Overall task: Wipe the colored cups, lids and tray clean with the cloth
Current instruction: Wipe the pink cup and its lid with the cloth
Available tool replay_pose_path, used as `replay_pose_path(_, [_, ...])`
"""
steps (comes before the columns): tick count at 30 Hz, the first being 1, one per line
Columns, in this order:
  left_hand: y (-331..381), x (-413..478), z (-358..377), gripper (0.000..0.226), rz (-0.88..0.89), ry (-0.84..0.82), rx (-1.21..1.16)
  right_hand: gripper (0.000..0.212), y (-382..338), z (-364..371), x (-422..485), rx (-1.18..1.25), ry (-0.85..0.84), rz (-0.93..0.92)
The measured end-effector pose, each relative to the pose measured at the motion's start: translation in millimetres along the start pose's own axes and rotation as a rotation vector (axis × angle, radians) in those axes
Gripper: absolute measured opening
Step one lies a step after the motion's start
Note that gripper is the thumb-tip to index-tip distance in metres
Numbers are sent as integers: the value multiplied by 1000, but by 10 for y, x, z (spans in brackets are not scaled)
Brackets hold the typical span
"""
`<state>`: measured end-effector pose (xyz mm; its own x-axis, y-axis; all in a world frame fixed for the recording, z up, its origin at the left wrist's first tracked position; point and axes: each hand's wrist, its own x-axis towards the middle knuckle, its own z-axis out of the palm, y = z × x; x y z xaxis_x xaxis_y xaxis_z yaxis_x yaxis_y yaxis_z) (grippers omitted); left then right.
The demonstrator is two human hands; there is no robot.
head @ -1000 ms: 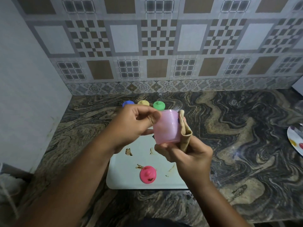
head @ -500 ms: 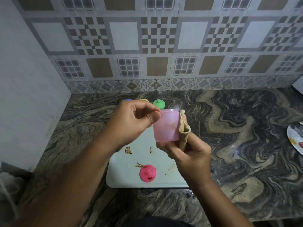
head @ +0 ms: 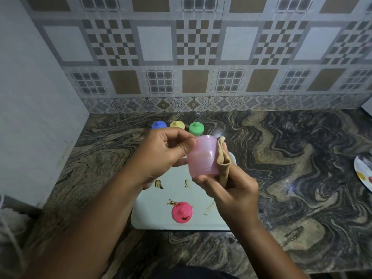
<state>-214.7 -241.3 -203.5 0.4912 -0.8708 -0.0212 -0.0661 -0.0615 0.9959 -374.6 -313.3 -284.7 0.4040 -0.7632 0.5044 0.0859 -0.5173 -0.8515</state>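
A translucent pink cup (head: 202,156) is held in the air above the white tray (head: 153,216). My left hand (head: 161,156) pinches its left rim and side. My right hand (head: 227,188) supports the cup from below and presses a folded tan cloth (head: 223,160) against its right side. On the tray lies a pink lid (head: 182,212) with dark smears, and brown streaks mark the tray around it. Behind my hands stand three lidded cups in a row: blue (head: 159,125), yellow (head: 177,124) and green (head: 196,128).
The dark swirled stone counter (head: 291,158) runs to a tiled back wall and a plain wall on the left. A white plate (head: 364,172) with coloured dabs pokes in at the right edge. Something pale lies at the lower left (head: 10,224).
The cup and both hands have stayed in nearly the same place. The cloth shifted slightly along the cup's right side, and the blue and yellow cups show again behind my left hand.
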Motion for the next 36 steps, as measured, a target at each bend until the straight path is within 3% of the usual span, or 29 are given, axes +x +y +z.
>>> replay_pose_path(3, [-8,-8,39,14,150,56,278,68,5,45,7,-318,-30,-224])
replay_pose_path(5, [-23,-26,90,12,260,123,475,73,31,61,-1,-379,-31,-286])
replay_pose_path(7, [-36,-42,100,6,288,133,408,74,39,78,-20,-330,-15,-251])
replay_pose_path(10, [-25,-23,10,22,97,2,101,61,41,40,-25,-81,11,-37])
replay_pose_path(13, [1,6,-32,13,5,-8,-28,51,74,24,-6,35,3,15])
replay_pose_path(19, [-41,5,104,15,225,150,285,78,45,48,18,-331,48,-290])
replay_pose_path(22, [-23,-24,127,14,234,112,190,77,48,49,14,-211,84,-197])
replay_pose_path(25, [-16,-18,101,28,66,-2,-7,75,64,40,16,27,96,19])
replay_pose_path(27, [6,2,83,17,37,25,-56,71,72,37,21,35,83,35])
replay_pose_path(28, [22,10,76,8,69,50,-9,69,51,40,27,-22,65,-6])
replay_pose_path(32, [45,-8,126,13,281,140,453,69,62,64,0,-337,25,-284])
replay_pose_path(34, [27,-15,126,4,290,152,481,73,64,75,-5,-308,23,-269])
replay_pose_path(36, [7,-11,73,14,225,100,390,78,52,40,-6,-232,15,-194])
